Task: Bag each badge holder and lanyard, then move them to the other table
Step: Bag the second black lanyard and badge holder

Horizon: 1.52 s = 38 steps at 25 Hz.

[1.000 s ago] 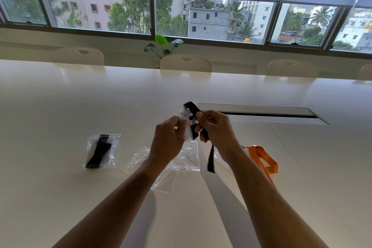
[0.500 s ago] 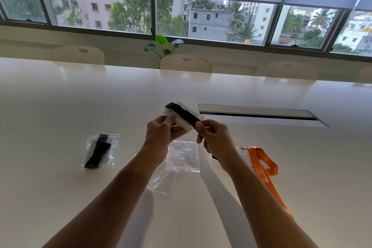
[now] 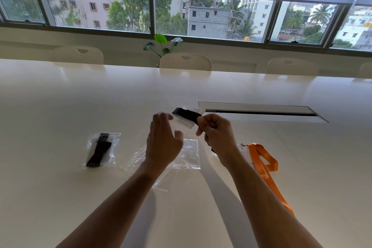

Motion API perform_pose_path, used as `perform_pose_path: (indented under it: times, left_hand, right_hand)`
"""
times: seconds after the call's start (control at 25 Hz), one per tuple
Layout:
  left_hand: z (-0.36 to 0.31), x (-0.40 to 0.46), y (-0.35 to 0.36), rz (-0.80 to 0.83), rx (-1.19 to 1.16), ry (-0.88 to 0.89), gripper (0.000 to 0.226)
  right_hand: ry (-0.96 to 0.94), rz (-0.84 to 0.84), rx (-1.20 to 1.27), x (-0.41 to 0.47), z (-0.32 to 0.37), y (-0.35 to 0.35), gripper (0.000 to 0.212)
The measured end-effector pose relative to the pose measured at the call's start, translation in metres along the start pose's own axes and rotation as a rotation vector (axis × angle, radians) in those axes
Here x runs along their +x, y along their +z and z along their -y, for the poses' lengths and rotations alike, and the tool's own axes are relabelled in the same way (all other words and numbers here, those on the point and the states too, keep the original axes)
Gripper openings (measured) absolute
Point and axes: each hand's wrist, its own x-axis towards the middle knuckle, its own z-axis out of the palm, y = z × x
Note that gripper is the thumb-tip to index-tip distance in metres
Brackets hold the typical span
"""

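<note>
Pinching black lanyard (image 3: 188, 115) wrapped on badge holder (image 3: 186, 124), right hand (image 3: 218, 134) grip closed, left hand (image 3: 164, 143) open beside it, empty bag (image 3: 189, 156) beneath on tabletop (image 3: 60, 197).

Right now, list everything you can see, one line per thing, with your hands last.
Bagged black lanyard: 1, clear bag with black strap, on the table at left.
Empty bags: at least 1, clear, flat on the table below the hands.
Black lanyard with badge holder: 1, black strap on clear holder, held above the table.
Orange lanyard: 1, orange, on the table at right, its clip beside a clear holder.
Table: 1, white, with a long cable slot.
Chairs: 4 partly visible, white, far side.
Plant: 1, green, by the window.
Left hand: open, beside the holder.
Right hand: pinching the black strap.
</note>
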Motion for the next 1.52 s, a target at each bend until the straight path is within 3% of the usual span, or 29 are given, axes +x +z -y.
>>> perform_pose_path:
  times: [0.08,0.28,0.36,0.6,0.72,0.92,1.08,1.24,1.4,1.44,1.52]
  left_hand:
    - [0.001,-0.003,0.0,0.012,0.056,0.182,0.044]
    - [-0.006,-0.008,-0.004,-0.002,0.121,0.272,0.017]
    - [-0.008,-0.007,-0.003,-0.009,0.032,0.208,0.014]
    - [-0.014,0.003,0.0,0.099,-0.426,-0.281,0.016]
    - [-0.015,0.0,-0.002,0.104,-0.606,-0.398,0.019]
    - [-0.018,-0.004,-0.006,0.164,-0.731,-0.462,0.029]
    - [-0.016,-0.005,-0.007,0.226,-0.805,-0.494,0.028]
    - [-0.009,-0.005,-0.004,0.329,-0.889,-0.558,0.03]
    - [0.002,-0.01,0.003,0.382,-0.948,-0.586,0.021]
    - [0.004,-0.011,0.004,0.389,-0.9,-0.567,0.019]
    - [0.01,-0.011,0.005,0.39,-0.567,-0.395,0.021]
  right_hand:
    - [0.016,0.01,-0.022,-0.001,-0.001,0.0,0.017]
    - [-0.008,0.057,0.002,-0.002,-0.006,0.005,0.014]
    - [-0.039,0.072,-0.062,-0.002,-0.009,0.004,0.011]
    - [0.017,0.026,-0.135,-0.005,-0.025,0.003,0.008]
    - [0.059,0.044,-0.189,-0.009,-0.025,0.002,0.004]
    - [0.153,0.018,-0.245,-0.011,-0.024,-0.002,0.024]
    - [0.092,-0.102,-0.369,-0.007,-0.029,-0.01,0.029]
    - [0.255,0.111,-0.084,-0.006,-0.038,-0.018,0.033]
    - [0.289,0.116,0.03,-0.008,-0.049,-0.021,0.026]
    - [0.299,0.101,0.048,-0.008,-0.051,-0.021,0.026]
    - [0.33,0.04,0.074,-0.007,-0.056,-0.023,0.027]
